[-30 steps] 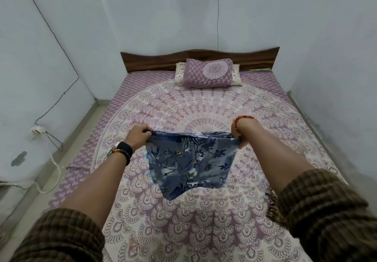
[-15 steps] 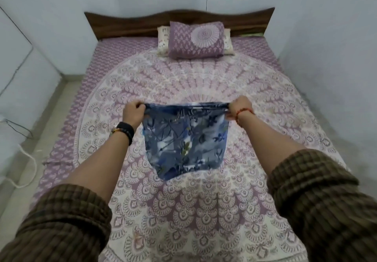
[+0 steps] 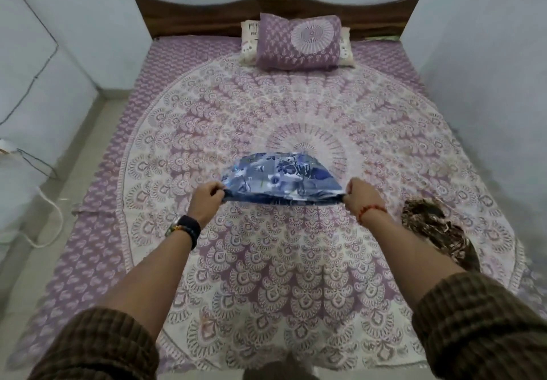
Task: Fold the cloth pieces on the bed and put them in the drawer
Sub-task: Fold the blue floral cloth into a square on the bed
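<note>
A blue floral cloth (image 3: 281, 176) stretches between my two hands above the middle of the bed (image 3: 266, 276). My left hand (image 3: 205, 199) grips its near left corner and my right hand (image 3: 359, 194) grips its near right corner. The cloth's free part is flung away from me, lying nearly flat over the purple mandala bedsheet. A brown patterned cloth (image 3: 435, 231) lies crumpled on the bed to the right of my right forearm. No drawer is in view.
A purple pillow (image 3: 299, 42) on a cream pillow leans at the wooden headboard (image 3: 275, 9). Walls close in the bed at the back and right. A strip of floor (image 3: 59, 202) with a white cable runs along the left side.
The cloth hung down from my hands before; now its lower part has swung forward and up. My hands have dropped lower over the bed, and the view tilted down, showing the brown cloth.
</note>
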